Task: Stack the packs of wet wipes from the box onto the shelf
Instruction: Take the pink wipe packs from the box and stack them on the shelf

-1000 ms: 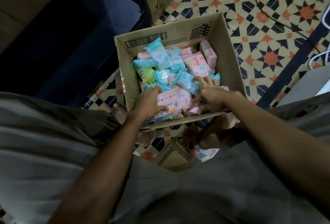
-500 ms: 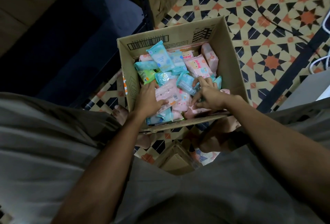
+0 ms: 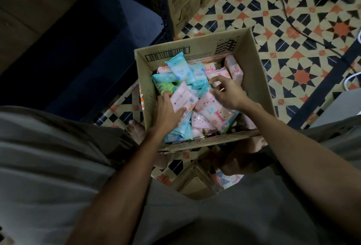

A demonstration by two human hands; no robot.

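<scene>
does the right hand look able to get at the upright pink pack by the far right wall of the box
Probably yes: the right hand hovers open just short of the pink wet-wipe pack, and nothing lies over it in the cardboard box.

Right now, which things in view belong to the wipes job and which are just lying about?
Job:
open brown cardboard box
pink plastic wipes pack gripped by left hand
right hand, over the packs
dark metal shelf frame

Lying about:
stacked brown cartons
black floor cable
small flattened carton
</scene>
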